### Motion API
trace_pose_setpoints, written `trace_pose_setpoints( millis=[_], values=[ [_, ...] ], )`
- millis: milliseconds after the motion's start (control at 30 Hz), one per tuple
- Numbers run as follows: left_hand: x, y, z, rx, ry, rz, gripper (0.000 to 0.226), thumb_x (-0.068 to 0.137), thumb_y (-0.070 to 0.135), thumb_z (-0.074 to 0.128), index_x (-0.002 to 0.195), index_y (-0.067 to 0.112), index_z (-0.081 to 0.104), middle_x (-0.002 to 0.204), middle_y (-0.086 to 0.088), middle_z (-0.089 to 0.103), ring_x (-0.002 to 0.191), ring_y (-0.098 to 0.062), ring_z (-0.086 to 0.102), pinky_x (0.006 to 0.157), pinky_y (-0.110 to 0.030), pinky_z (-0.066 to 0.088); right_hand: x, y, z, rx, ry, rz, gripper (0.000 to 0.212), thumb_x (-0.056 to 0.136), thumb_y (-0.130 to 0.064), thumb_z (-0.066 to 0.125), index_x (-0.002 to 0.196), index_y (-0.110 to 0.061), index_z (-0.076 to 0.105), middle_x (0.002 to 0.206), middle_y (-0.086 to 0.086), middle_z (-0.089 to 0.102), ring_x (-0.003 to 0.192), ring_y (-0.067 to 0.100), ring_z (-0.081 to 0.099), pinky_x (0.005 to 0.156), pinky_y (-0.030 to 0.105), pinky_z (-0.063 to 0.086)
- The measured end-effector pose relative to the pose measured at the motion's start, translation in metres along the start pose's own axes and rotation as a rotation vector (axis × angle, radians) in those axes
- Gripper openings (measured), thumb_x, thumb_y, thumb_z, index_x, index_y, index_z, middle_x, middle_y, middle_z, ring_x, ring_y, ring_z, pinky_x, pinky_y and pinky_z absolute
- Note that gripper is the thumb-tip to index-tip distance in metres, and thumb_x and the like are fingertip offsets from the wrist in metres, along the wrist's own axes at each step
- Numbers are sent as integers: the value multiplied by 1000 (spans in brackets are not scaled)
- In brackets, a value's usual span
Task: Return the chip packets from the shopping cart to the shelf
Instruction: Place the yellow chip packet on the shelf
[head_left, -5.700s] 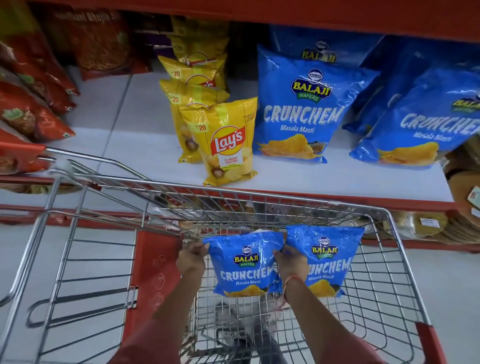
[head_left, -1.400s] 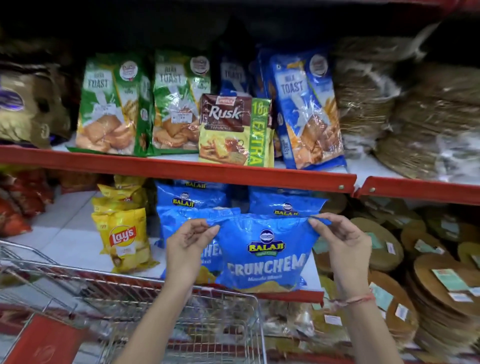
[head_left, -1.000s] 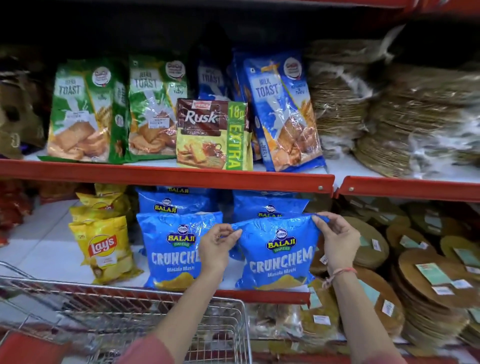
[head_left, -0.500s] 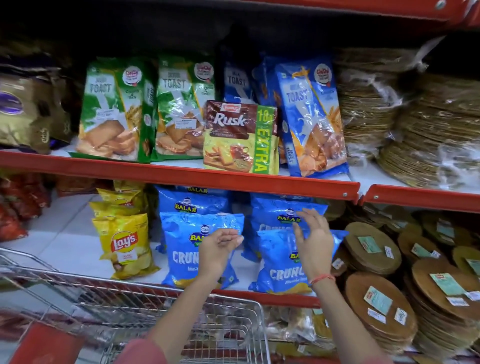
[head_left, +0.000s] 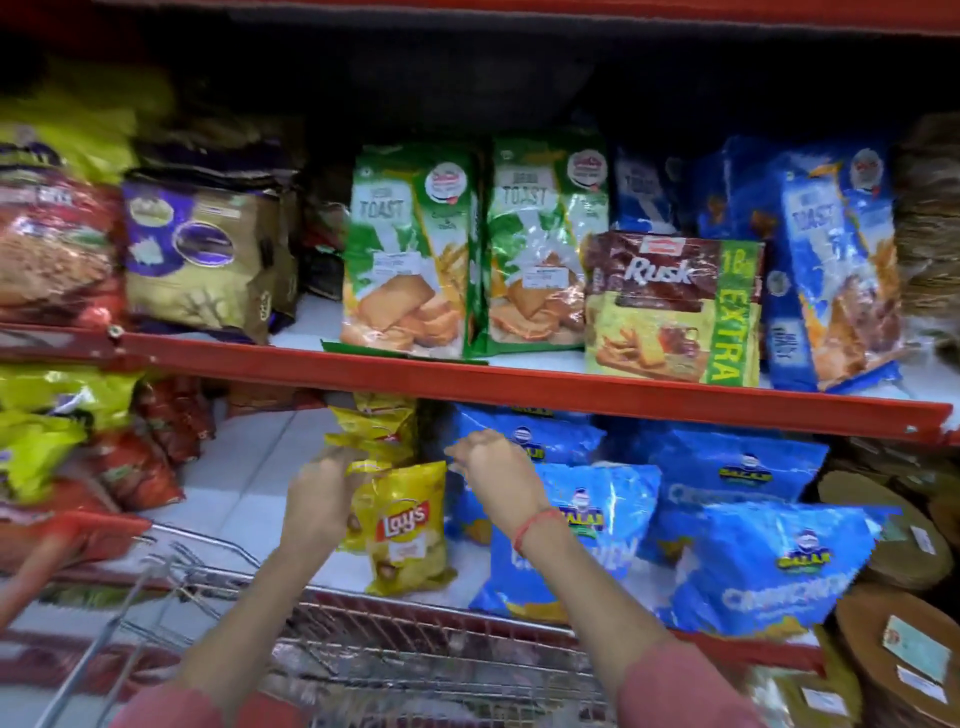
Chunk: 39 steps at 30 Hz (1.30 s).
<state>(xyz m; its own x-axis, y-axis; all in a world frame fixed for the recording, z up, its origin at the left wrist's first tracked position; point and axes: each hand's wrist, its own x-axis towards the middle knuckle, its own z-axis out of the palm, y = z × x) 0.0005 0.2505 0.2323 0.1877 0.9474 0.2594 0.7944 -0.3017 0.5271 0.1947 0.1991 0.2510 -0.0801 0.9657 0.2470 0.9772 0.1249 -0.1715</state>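
Note:
Two blue Balaji Crunchem packets (head_left: 597, 551) (head_left: 769, 566) lean at the front of the lower shelf (head_left: 244, 467), with more blue packets behind them. A row of yellow Lay's packets (head_left: 405, 525) stands to their left. My left hand (head_left: 317, 504) touches the top left corner of the front Lay's packet; blur hides whether it grips. My right hand (head_left: 493, 478) hovers with loosely curled fingers in front of the rear blue packets, just right of the Lay's row, holding nothing. The wire shopping cart (head_left: 415, 618) is below my arms; its contents are blurred.
A red shelf edge (head_left: 519, 387) runs above my hands, carrying toast and Rusk packets (head_left: 670, 306). Red and yellow snack bags (head_left: 62, 457) fill the left of the lower shelf. Round flat stacks (head_left: 883, 545) sit at the right.
Both hands have left the blue packets, which now rest on the shelf, and moved left towards the Lay's row. The view has swung left and is blurred.

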Motion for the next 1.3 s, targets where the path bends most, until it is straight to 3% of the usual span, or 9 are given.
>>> trace_pose_setpoints(
  millis=[67, 167, 400, 600, 767, 833, 1000, 1167, 1300],
  values=[
    [20, -22, -1, 112, -180, -25, 32, 81, 13, 65, 112, 13, 64, 114, -19, 66, 100, -36, 64, 82, -42, 49, 22, -16, 10, -78, -155, 26, 30, 92, -9, 47, 121, -7, 55, 118, 19, 60, 112, 36, 52, 88, 45, 50],
    [39, -43, 5, 92, -343, -67, 28, 78, 17, 68, 106, 13, 67, 107, -21, 70, 99, -34, 64, 83, -39, 50, 39, -25, 28, -61, -311, 108, 30, 93, -5, 41, 121, -2, 52, 122, 23, 58, 117, 39, 50, 92, 47, 47],
    [60, -80, -4, -15, -330, -22, 7, 72, 13, 72, 79, 12, 71, 79, -18, 73, 80, -33, 67, 75, -41, 54, 47, -45, 35, 136, -392, 269, 36, 84, -21, 66, 119, -12, 61, 118, 25, 60, 115, 41, 52, 97, 44, 45],
    [56, -90, -14, 9, -312, -10, 9, 76, 7, 67, 78, 16, 71, 78, -14, 74, 85, -32, 67, 78, -40, 55, 49, -62, 39, 144, -374, 294, 41, 84, -24, 66, 122, -12, 58, 123, 26, 56, 115, 42, 52, 99, 45, 45],
    [38, -41, -16, 86, -161, 127, 24, 82, 12, 62, 106, 12, 66, 108, -14, 71, 100, -34, 64, 84, -42, 51, 29, -38, 19, 224, -198, 255, 42, 81, -27, 68, 121, -18, 60, 121, 15, 65, 111, 34, 58, 97, 42, 48],
    [30, -11, -13, -85, -113, 175, 20, 81, 20, 64, 99, 13, 70, 104, -11, 73, 95, -30, 66, 82, -37, 50, 14, -17, 2, 258, -124, 266, 37, 83, -24, 66, 119, -15, 62, 121, 11, 66, 111, 31, 60, 97, 39, 46],
    [16, 51, 16, -401, -222, 158, 22, 77, 27, 69, 91, 10, 73, 90, -9, 76, 76, -15, 66, 64, -10, 42, -29, 48, -37, 187, -30, 370, 30, 88, -23, 61, 118, -18, 63, 125, 5, 64, 116, 26, 57, 97, 35, 43],
    [7, 94, 47, -403, -291, 137, 24, 74, 22, 73, 92, 6, 72, 92, -15, 76, 85, -23, 70, 81, -36, 55, -66, 108, -58, 60, -91, 501, 31, 88, -21, 61, 117, -10, 62, 122, 16, 63, 114, 32, 56, 92, 40, 47],
    [6, 104, 56, -370, -247, 90, 11, 73, 11, 73, 82, 4, 72, 77, -13, 74, 65, -13, 65, 66, -24, 53, -88, 128, -55, 21, -141, 532, 37, 89, -21, 60, 126, -17, 55, 119, 18, 61, 114, 34, 53, 92, 40, 47]
  ],
)
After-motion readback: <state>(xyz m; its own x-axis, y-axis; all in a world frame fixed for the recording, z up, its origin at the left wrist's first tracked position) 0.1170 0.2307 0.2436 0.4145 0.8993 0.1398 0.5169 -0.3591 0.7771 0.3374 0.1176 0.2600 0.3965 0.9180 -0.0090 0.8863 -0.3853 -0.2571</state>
